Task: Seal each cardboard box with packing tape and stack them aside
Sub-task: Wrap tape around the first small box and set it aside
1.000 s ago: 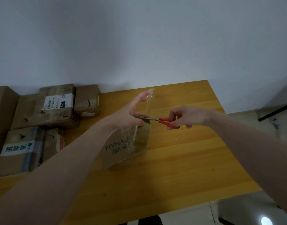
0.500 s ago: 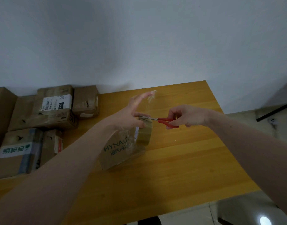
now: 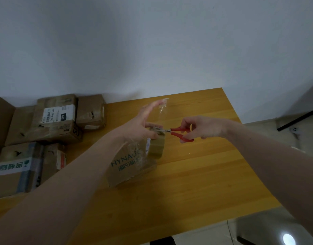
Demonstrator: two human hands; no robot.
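Head view: at frame centre the right hand (image 3: 203, 129) holds the red-handled scissors (image 3: 177, 133), fingers curled through and around the handle loops. The grip is clamped on the handles. The short metal blades point left and meet the clear packing tape strip (image 3: 162, 110) just above the tape roll (image 3: 156, 145); whether the blades are parted or closed cannot be told.

The left hand (image 3: 139, 126) is immediately left of the blades. Its fingers extend up toward the upper centre of the frame, with the crumpled free end of the strip stuck at the fingertips, and its thumb lies against the strip close to the blade tips. The strip runs taut from the fingertips down to the roll.

The olive-brown tape roll stands on edge on top of the cardboard box (image 3: 129, 167) printed "HYNA" in teal lettering. This box sits on the wooden counter (image 3: 196, 183) slightly left of frame centre, partly covered by the left forearm, with glossy tape visible across its top.

At the left edge of the frame, a group of other cardboard boxes (image 3: 56, 121) lies on the counter against the wall, several carrying white shipping labels. At lower left, one box (image 3: 16, 168) bears a green-and-white label.
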